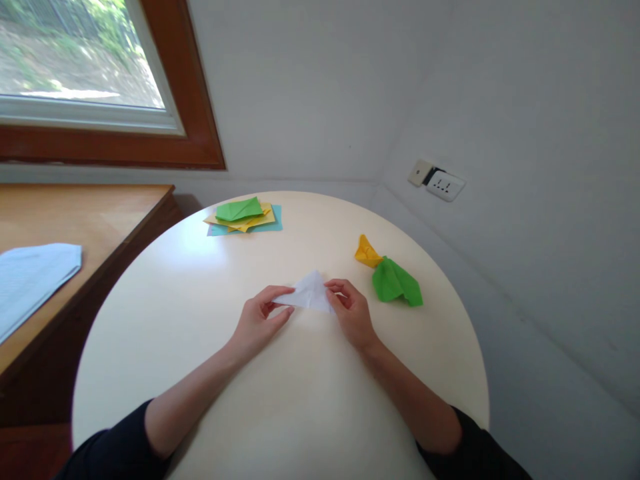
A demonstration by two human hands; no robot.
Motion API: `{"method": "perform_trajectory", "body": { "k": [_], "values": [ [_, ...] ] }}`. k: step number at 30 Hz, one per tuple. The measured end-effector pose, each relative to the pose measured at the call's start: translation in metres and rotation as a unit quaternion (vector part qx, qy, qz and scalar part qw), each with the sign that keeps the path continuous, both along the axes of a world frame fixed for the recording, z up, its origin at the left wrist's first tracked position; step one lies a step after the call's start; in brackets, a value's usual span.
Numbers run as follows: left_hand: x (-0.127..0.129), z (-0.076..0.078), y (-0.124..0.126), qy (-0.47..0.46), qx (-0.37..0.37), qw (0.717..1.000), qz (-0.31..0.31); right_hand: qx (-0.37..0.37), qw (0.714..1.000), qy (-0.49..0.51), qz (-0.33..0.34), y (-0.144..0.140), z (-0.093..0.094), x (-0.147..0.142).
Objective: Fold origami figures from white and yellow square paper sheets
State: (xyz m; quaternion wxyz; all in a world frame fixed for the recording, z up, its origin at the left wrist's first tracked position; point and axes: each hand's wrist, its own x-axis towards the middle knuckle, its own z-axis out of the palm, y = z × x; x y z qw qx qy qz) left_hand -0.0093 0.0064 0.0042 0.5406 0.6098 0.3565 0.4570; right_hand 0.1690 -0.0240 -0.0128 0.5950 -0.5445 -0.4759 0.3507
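A piece of white paper [311, 293], folded into a flat triangle with its peak pointing away from me, lies on the round table between my hands. My left hand [261, 313] holds its left corner, the fingers along the back edge and the thumb at the front edge. At the right corner, my right hand [349, 308] pinches the paper between thumb and curled fingers. Just beyond my right hand sit a folded green paper [396, 281] and a smaller folded yellow-orange paper [368, 252], touching or nearly so.
The round cream table [165, 313] curves around my arms. Toward its far left edge lies a stack of coloured papers [243, 217], green on top. A wooden desk [120, 207] with a pale blue folded item [40, 273] stands left. A wall socket [445, 185] is at right.
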Motion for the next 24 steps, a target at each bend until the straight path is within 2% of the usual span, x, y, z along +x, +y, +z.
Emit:
{"method": "perform_trajectory", "body": {
  "k": [4, 8, 12, 16, 24],
  "values": [
    [0.001, -0.0022, 0.001, 0.005, 0.012, 1.0, 0.007, -0.008, 0.999, -0.023, 0.033, -0.0026, 0.0015, -0.0013],
    [0.0012, -0.0017, 0.0006, 0.011, 0.0, 1.0, 0.009, 0.001, 0.992, -0.099, 0.073, -0.0076, 0.0071, -0.0023],
    [0.0007, -0.0029, 0.0011, 0.016, -0.007, 1.0, 0.014, 0.02, 0.986, -0.144, 0.082, -0.0078, 0.0071, -0.0006],
    [-0.0002, -0.0045, 0.0021, 0.036, 0.014, 0.999, 0.022, 0.047, 0.985, -0.149, 0.076, -0.005, 0.0034, 0.0021],
    [-0.0032, -0.0052, 0.0018, 0.084, 0.081, 0.993, 0.029, 0.029, 0.987, -0.135, 0.084, -0.0049, 0.002, 0.0038]
  ]
}}
